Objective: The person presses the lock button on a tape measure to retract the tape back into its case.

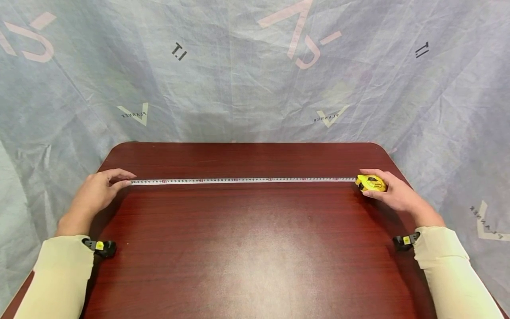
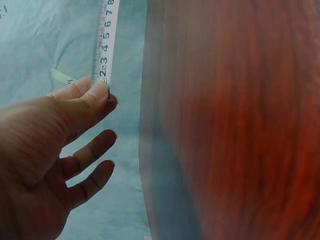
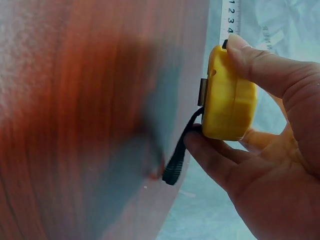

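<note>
At eight and four o'clock, nearest the head camera, pale sleeves [image 1: 56, 274] met black wrist-worn devices [image 1: 105, 249]. Beyond these, hands well apart. Left hand [image 1: 95, 192], toward nine: thumb and fingertips pinched the end of a white measuring blade [image 1: 235, 180]. Right hand [image 1: 400, 193], toward three: clamped round the yellow tape-measure case [image 1: 372, 183], dark label on its upper face. Blade ran nearly straight between them over the far part of the dark red tabletop [image 1: 255, 230]; black numerals, red marks at intervals. Whether it touched the wood could not be told. Only the right-wrist view showed a metal clip [image 3: 202, 92] and a black strap [image 3: 175, 162], trailing toward seven. Only the left-wrist view showed two fingers [image 2: 92, 152] clear of the blade. Only the head view gave the whole exposed span. At twelve, past the table edge: printed grey cloth [image 1: 231, 88].
</note>
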Demonstrator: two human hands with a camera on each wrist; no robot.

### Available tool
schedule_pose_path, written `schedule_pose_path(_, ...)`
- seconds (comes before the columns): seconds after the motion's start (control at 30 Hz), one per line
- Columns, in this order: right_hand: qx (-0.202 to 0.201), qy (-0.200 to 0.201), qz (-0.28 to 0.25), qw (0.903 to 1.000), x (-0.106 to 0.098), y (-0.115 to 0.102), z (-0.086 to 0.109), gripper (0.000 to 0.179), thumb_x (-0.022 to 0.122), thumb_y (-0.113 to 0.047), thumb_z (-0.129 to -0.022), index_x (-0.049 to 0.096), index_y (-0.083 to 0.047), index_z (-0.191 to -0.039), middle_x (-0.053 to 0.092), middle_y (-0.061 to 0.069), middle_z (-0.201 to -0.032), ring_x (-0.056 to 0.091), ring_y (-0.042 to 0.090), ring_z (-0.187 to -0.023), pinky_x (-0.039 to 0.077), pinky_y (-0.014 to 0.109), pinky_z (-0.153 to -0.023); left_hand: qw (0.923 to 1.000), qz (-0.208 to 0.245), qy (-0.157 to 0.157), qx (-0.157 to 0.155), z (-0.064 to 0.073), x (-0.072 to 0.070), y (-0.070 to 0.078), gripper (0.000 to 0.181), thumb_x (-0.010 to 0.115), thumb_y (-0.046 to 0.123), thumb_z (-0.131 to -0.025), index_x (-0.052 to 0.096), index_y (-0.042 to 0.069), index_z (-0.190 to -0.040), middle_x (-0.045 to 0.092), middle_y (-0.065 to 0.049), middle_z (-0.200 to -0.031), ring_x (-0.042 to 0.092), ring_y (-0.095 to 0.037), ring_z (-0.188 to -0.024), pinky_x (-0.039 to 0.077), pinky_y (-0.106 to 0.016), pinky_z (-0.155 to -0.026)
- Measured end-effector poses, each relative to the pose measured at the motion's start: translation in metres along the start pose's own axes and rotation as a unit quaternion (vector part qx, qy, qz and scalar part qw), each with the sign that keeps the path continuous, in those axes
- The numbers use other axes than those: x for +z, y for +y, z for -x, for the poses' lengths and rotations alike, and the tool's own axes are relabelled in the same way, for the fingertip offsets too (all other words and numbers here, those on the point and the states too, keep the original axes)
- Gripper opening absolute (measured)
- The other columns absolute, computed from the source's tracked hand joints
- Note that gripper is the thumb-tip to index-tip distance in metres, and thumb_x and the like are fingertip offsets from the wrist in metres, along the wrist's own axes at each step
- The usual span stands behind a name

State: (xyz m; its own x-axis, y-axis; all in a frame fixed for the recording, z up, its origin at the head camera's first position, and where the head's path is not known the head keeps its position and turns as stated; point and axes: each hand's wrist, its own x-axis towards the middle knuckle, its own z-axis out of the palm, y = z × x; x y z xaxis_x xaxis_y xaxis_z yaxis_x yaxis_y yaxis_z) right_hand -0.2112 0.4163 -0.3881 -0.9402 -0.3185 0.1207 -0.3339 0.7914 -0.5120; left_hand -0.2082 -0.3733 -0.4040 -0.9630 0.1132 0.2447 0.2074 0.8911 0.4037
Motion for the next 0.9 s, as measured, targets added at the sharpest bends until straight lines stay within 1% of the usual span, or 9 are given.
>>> schedule_pose_path(0.2,0.001,-0.004,0.004,1.0,-0.007,-0.001,-0.001,0.064,0.081,-0.017,-0.092,0.054,-0.011,-0.15,0.054,0.021,-0.131,0.046,0.028,-0.107,0.037,0.025,-0.08,0.9999,0.001,0.016,0.0,-0.001,-0.004,0.003,0.012,0.072,0.016,-0.099,0.078,0.014,-0.109,0.073,-0.019,-0.11,0.063,-0.044,-0.099,0.043,-0.06,-0.082)
schedule_pose_path(0.27,0.003,-0.005,0.003,1.0,-0.01,-0.002,-0.001,0.064,0.081,-0.016,-0.092,0.054,-0.011,-0.15,0.053,0.021,-0.131,0.045,0.027,-0.106,0.037,0.025,-0.08,0.9997,0.002,0.022,0.001,-0.002,-0.006,0.004,0.011,0.072,0.016,-0.099,0.078,0.014,-0.108,0.073,-0.018,-0.109,0.064,-0.044,-0.099,0.043,-0.06,-0.082)
schedule_pose_path(0.37,0.007,-0.008,-0.001,0.9999,-0.014,-0.003,0.0,0.063,0.08,-0.016,-0.093,0.054,-0.01,-0.15,0.053,0.022,-0.133,0.044,0.027,-0.107,0.037,0.025,-0.079,0.9995,0.004,0.031,0.003,-0.002,-0.007,0.005,0.011,0.073,0.016,-0.098,0.079,0.014,-0.107,0.074,-0.017,-0.11,0.064,-0.043,-0.101,0.043,-0.059,-0.083)
schedule_pose_path(0.57,0.019,-0.018,0.001,0.9997,-0.024,-0.008,-0.002,0.061,0.078,-0.018,-0.095,0.053,-0.009,-0.15,0.051,0.023,-0.135,0.043,0.029,-0.109,0.037,0.025,-0.079,0.9989,0.001,0.047,0.003,-0.003,-0.012,0.009,0.011,0.074,0.016,-0.097,0.079,0.015,-0.107,0.073,-0.017,-0.111,0.065,-0.04,-0.093,0.042,-0.056,-0.079)
schedule_pose_path(0.7,0.026,-0.025,0.003,0.9993,-0.032,-0.013,-0.003,0.061,0.078,-0.019,-0.095,0.052,-0.008,-0.15,0.049,0.024,-0.132,0.044,0.03,-0.107,0.037,0.026,-0.079,0.9986,-0.002,0.053,0.007,-0.004,-0.016,0.013,0.011,0.074,0.016,-0.098,0.079,0.015,-0.108,0.073,-0.018,-0.112,0.064,-0.039,-0.092,0.041,-0.054,-0.078)
schedule_pose_path(0.8,0.018,-0.022,0.005,0.9996,-0.036,-0.015,-0.003,0.061,0.078,-0.017,-0.094,0.053,-0.006,-0.148,0.051,0.024,-0.125,0.045,0.029,-0.104,0.036,0.025,-0.078,0.9984,-0.002,0.056,0.006,-0.005,-0.019,0.015,0.012,0.072,0.017,-0.099,0.079,0.014,-0.108,0.072,-0.019,-0.113,0.064,-0.039,-0.092,0.041,-0.054,-0.078)
schedule_pose_path(0.9,0.0,-0.018,0.002,0.9998,-0.039,-0.015,-0.004,0.059,0.079,-0.014,-0.093,0.054,-0.004,-0.147,0.053,0.023,-0.12,0.045,0.027,-0.1,0.037,0.022,-0.077,0.9981,-0.002,0.061,0.005,-0.006,-0.022,0.016,0.012,0.072,0.016,-0.099,0.079,0.014,-0.109,0.072,-0.02,-0.112,0.064,-0.038,-0.092,0.041,-0.054,-0.078)
